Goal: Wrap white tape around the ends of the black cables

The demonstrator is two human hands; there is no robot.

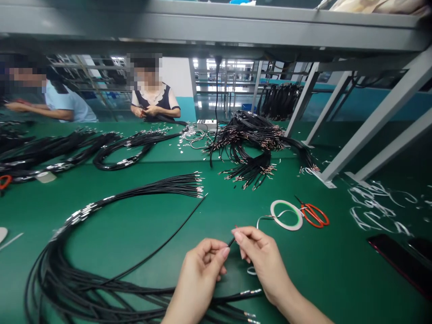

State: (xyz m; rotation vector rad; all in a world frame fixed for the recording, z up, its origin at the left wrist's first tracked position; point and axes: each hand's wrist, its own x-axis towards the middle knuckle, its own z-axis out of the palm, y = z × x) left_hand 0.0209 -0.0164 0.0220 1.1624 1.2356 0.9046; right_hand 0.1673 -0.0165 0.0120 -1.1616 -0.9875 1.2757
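Near the front middle of the green table, my left hand (206, 265) pinches a black cable (231, 242) close to its end. Thumb and fingertips of my right hand (258, 254) are closed on the tip of that same cable, where a bit of red shows. The fingers hide most of the tip. A large bundle of black cables (60, 265) curves along the left and runs under my left forearm. One single cable (165, 243) lies apart from the bundle's far end. Beyond my right hand is a roll of white tape (272, 208) with a loose strip.
Orange-handled scissors (315, 215) lie beside the tape. White strip scraps (374, 202) and a dark phone (398, 261) are at the right. Grey metal legs (374, 117) stand on the table under an overhead shelf (216, 27). Cable heaps (249, 130) lie behind; two people sit across.
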